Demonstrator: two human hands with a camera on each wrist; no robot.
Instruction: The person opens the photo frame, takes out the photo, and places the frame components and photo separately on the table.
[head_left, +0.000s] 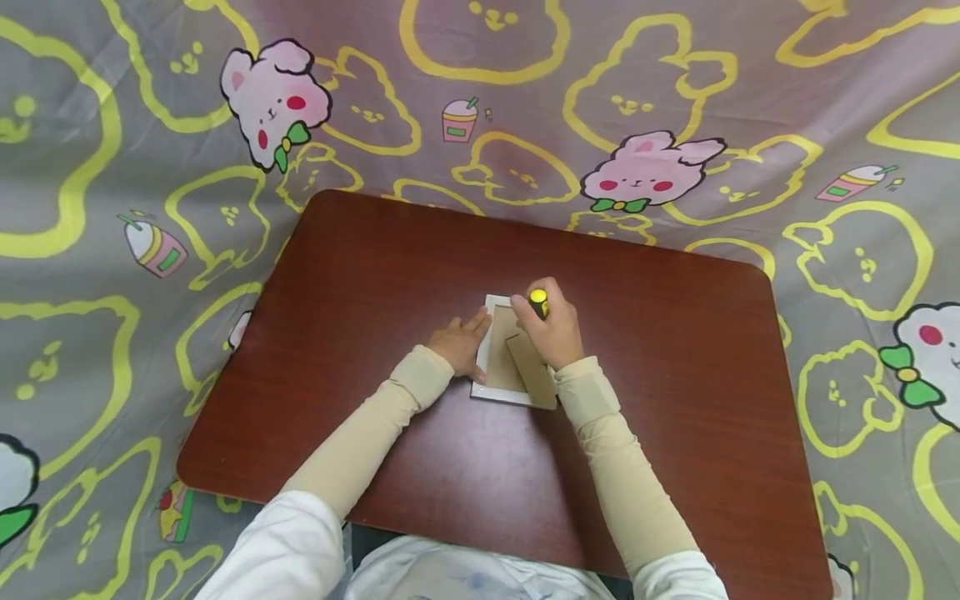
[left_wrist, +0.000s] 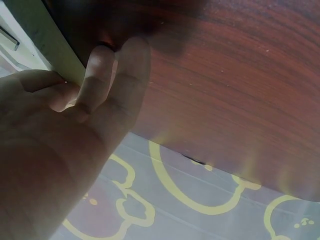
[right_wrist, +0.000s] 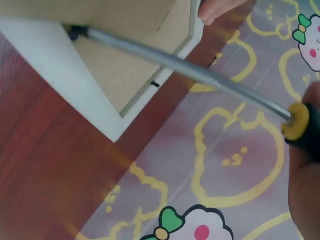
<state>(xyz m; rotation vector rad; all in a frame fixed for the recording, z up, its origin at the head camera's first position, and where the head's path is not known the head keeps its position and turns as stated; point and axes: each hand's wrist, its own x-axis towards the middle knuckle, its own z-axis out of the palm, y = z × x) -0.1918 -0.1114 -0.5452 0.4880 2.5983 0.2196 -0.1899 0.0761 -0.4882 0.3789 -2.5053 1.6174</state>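
A picture frame with a white border lies back side up on the table, its brown backing board showing. A brown stand leg slants across the backing. My right hand grips the yellow and black handle of a screwdriver. In the right wrist view the screwdriver's tip meets a small dark fitting at the frame's inner edge, beside the stand leg. My left hand rests along the frame's left side, fingers extended against its edge and thumb near the lower left corner.
The reddish-brown wooden table has rounded corners. A grey cloth with yellow outlines and cartoon rabbits hangs behind and around it. Beige sleeves cover both forearms.
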